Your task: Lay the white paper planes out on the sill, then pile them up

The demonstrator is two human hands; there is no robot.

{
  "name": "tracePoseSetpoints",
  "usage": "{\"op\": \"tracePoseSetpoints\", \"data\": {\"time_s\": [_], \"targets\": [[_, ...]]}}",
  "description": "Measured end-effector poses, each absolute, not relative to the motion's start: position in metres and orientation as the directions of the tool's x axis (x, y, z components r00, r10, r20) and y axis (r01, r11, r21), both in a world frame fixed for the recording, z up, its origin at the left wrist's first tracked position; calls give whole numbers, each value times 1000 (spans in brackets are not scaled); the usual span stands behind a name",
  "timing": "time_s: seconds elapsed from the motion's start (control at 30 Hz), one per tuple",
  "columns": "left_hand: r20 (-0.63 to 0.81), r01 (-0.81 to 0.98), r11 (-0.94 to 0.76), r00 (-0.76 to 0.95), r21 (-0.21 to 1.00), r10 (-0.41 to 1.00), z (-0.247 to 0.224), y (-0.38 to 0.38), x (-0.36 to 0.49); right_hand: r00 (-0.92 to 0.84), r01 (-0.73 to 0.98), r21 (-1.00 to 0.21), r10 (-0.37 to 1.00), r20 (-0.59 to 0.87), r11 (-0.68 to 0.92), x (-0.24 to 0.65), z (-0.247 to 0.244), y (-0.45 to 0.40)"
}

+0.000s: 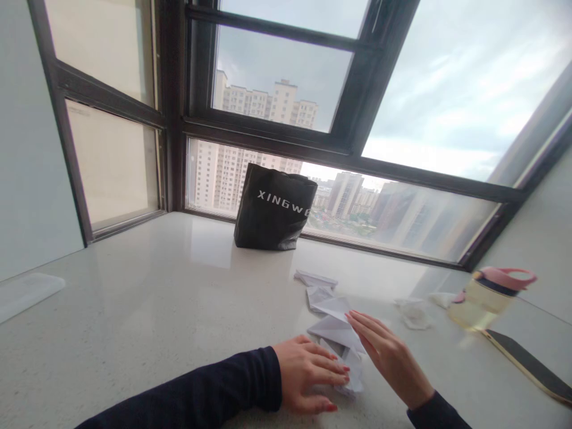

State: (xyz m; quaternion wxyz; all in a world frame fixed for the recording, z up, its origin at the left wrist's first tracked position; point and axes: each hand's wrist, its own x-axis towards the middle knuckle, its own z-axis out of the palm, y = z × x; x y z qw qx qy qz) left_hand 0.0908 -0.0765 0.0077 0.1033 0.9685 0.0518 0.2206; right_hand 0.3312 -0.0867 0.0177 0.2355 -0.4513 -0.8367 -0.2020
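I'm watching the left hand (313, 375) lying spread flat on folded papers (333, 329) along the bench (156, 310), while the right hand (388, 353), fingers straight and together, is touching them (whether it's pinching, I can't tell).

A black bag (274, 208) with pale lettering stands upright on the surface (156, 310), near the dark-framed window (272, 134). Tall buildings (283, 101) stand outside. At right, a yellowish bottle (482, 304) has a pink lid. A dark phone or tablet (531, 360) lies just beside its base. A translucent flat item (31, 292) lies at far left.
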Motion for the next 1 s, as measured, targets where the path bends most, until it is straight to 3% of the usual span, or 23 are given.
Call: {"op": "tracePoseSetpoints", "data": {"time_s": [0.13,0.3,0.73,1.0], "targets": [[450,80,-978,879,190,159,11,-76,91,-585,801,250,623,520,544,339,10,-87],[523,265,-943,785,203,333,10,-69,93,-611,789,284,645,458,545,342,6,-86],[474,450,-869,732,205,491,0,-61,96,-527,825,-33,789,316,565,338,9,-89],[428,466,-864,752,194,501,-5,-60,96,-490,827,-102,797,353,554,333,12,-92]]}}
